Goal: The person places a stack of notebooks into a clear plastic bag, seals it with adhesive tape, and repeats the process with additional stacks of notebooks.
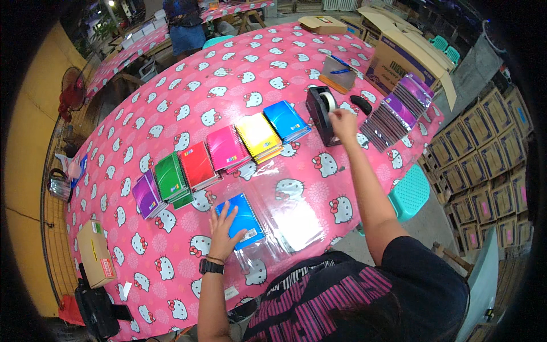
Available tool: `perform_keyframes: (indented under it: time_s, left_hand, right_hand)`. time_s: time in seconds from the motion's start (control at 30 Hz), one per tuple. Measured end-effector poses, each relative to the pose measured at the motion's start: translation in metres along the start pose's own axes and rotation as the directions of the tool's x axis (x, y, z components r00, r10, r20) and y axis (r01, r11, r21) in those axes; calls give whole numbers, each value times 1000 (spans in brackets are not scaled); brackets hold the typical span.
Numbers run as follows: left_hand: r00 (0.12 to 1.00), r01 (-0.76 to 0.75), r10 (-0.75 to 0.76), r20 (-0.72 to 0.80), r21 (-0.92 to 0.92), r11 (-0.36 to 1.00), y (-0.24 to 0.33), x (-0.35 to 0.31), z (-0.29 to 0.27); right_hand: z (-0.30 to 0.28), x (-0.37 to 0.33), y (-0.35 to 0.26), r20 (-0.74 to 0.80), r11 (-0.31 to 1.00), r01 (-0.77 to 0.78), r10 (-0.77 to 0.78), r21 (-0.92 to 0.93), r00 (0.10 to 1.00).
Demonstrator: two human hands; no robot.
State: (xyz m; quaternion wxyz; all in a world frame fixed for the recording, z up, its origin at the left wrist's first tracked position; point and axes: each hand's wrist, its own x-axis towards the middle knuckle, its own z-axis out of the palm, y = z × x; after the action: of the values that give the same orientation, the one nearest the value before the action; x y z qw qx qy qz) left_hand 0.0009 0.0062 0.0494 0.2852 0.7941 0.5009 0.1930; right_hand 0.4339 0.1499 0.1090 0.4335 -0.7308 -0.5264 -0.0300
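Observation:
My left hand (225, 231) lies with fingers spread on a blue spiral notebook (244, 219). Clear plastic sleeves (268, 251) lie under and around that notebook. At the far right of the work area, my right hand (343, 122) is closed beside a black tape dispenser (319, 117) with a tape roll (329, 101) in it. What its fingertips pinch is too small to make out. Beyond the left hand runs a row of spiral notebook stacks: purple (148, 195), green (171, 176), red (196, 165), pink (228, 147), yellow (259, 135) and blue (286, 119).
Packs of purple notebooks (396, 111) and an open cardboard box (401, 60) are at the right. A dark computer mouse-like object (360, 104) lies near the dispenser. A small carton (96, 253) and a black bag (97, 308) sit at the left edge. A person (185, 25) stands beyond the table.

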Motion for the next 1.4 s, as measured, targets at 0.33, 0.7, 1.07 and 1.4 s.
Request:
perform_keyframes:
  time_s: [0.33,0.7,1.07,1.4]
  left_hand:
    - [1000,-8,8,17,55,998,2,6,-3]
    - [999,-54,54,2,29,998,1,8,3]
    - [997,65,-64,-33,32,997,-12,5,4]
    - [998,-26,27,-52,23,999,-9,7,-1]
  right_hand:
    - [0,-16,77,151,796,-269,222,542,963]
    - [23,-73,74,913,115,-960,298,256,280]
    - [56,-193,-187,950,955,-2,-294,296,105]
    - [14,-180,-156,944,860,472,30,-192,330]
